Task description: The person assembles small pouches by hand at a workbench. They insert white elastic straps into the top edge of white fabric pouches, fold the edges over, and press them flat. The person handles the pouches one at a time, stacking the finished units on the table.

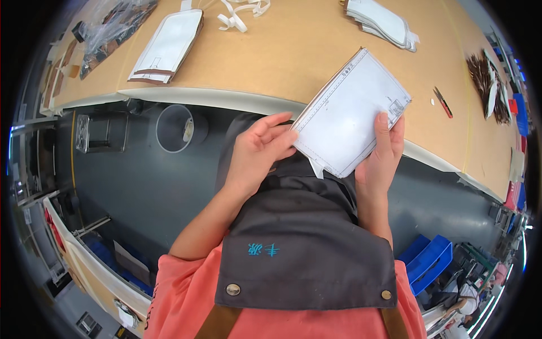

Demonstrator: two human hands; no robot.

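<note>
A flat white panel (350, 118) with printed lines and a thin brown edge is held tilted over the table's front edge, above my lap. My right hand (379, 150) grips its lower right side, thumb on top and fingers beneath. At its left corner my left hand (265, 144) pinches the edge between thumb and fingers. A small white flap (317, 168) hangs from the lower edge. Whatever lies under the panel is hidden.
On the tan table (271, 62) lie a white-topped stack with brown edges (168, 45), more white pieces (379, 24), white tape (232, 21), small snips (443, 103) and brown strips (488, 85). Below stand a grey bin (175, 129) and blue crates (430, 263).
</note>
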